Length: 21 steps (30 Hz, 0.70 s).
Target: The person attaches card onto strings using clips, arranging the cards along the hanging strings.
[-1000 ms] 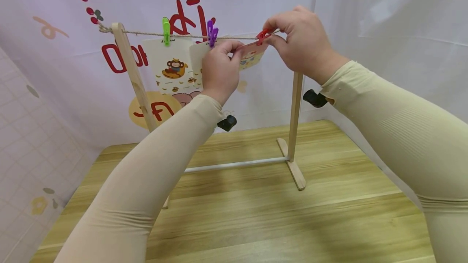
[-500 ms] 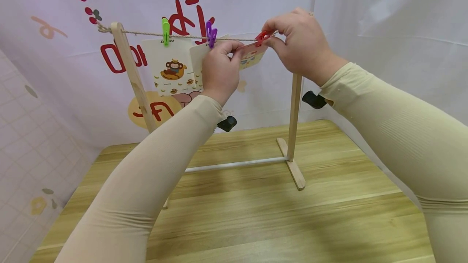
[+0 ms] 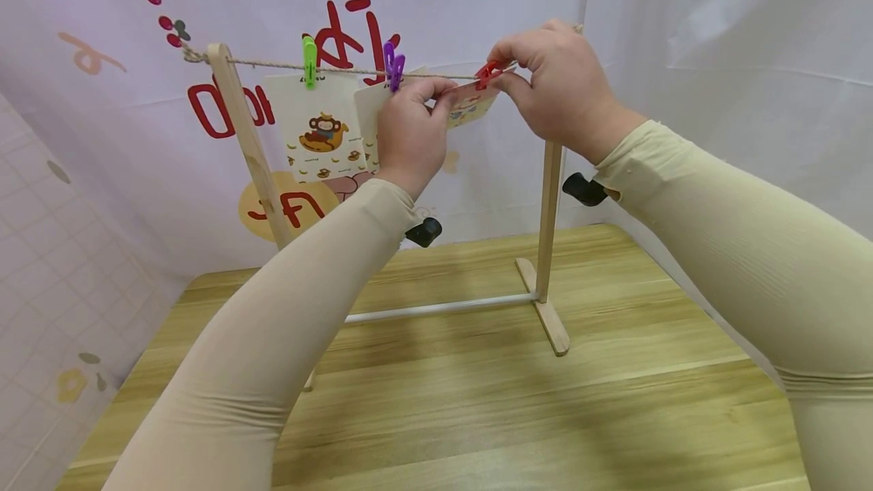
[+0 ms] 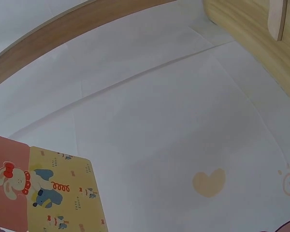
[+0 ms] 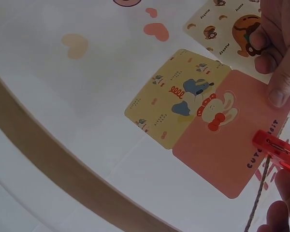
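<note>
A pink and yellow rabbit card [image 5: 212, 145] is held at the twine [image 3: 273, 64]. My left hand [image 3: 414, 131] pinches the card's upper edge between thumb and fingers. With my right hand [image 3: 562, 82] I grip a red clothespin [image 3: 487, 74], whose tip lies over the card's pink edge in the right wrist view [image 5: 275, 146]. To the left, a green clothespin [image 3: 310, 63] holds a monkey card [image 3: 320, 131] on the twine. A purple clothespin [image 3: 393, 67] is at the top of a second card [image 3: 368, 108], partly hidden behind my left hand.
The twine runs between two wooden posts, the left post [image 3: 248, 135] and the right post [image 3: 549, 226]. A white rod [image 3: 443, 308] joins them low down. The stand rests on a wood-grain table [image 3: 546, 415], with a printed white cloth [image 3: 716, 82] behind.
Both hands keep nearly the same place at the rabbit card. The red clothespin and right hand have dropped very slightly, and the monkey card has swung a little.
</note>
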Motion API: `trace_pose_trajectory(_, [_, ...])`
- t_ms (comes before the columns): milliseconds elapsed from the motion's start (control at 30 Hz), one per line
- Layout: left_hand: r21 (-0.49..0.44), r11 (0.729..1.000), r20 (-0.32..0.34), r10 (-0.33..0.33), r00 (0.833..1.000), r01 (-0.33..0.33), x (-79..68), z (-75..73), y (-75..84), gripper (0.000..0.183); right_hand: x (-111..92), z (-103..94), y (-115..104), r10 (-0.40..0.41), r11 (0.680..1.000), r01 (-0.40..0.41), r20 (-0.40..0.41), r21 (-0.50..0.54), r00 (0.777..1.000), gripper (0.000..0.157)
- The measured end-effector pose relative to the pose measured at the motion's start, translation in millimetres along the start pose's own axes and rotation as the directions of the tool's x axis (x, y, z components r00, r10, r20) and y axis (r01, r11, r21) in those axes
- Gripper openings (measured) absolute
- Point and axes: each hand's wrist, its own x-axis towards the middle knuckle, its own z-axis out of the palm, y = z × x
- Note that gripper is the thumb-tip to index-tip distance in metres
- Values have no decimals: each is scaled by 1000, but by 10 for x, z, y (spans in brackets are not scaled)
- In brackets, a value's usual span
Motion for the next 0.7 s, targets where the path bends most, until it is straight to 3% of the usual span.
trace_pose_trajectory(700, [-4,1000,6,8,1000,-8,-14,1,-8,22,-12,24,-6,-8,1000,8,-5,13,1000,17])
